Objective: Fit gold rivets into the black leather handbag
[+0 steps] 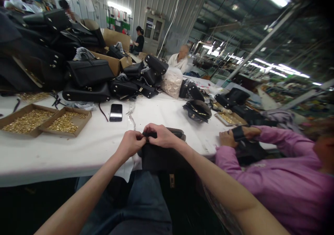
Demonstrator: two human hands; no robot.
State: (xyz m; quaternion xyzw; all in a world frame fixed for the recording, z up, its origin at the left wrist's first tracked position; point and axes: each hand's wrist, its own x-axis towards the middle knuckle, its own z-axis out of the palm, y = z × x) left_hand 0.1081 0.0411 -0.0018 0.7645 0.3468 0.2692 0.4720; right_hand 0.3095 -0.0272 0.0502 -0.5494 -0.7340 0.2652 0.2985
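Note:
A black handbag (164,156) lies at the table's front edge, partly over my lap. My left hand (132,142) pinches at the bag's upper left corner, thumb and forefinger pressed together. Right beside it, my right hand (160,136) has its fingers curled over the same corner, fingertips almost meeting those of the left. Whatever small part sits between the fingertips is hidden. A gold-coloured metal plate (172,181) shows below the bag, against the dark.
Cardboard trays of gold-coloured fittings (65,122) stand at the left, near a phone (116,112). Black handbags (88,71) are piled behind. Another bag (197,110) sits to the right. A co-worker in a pink sleeve (229,158) handles a black piece close by.

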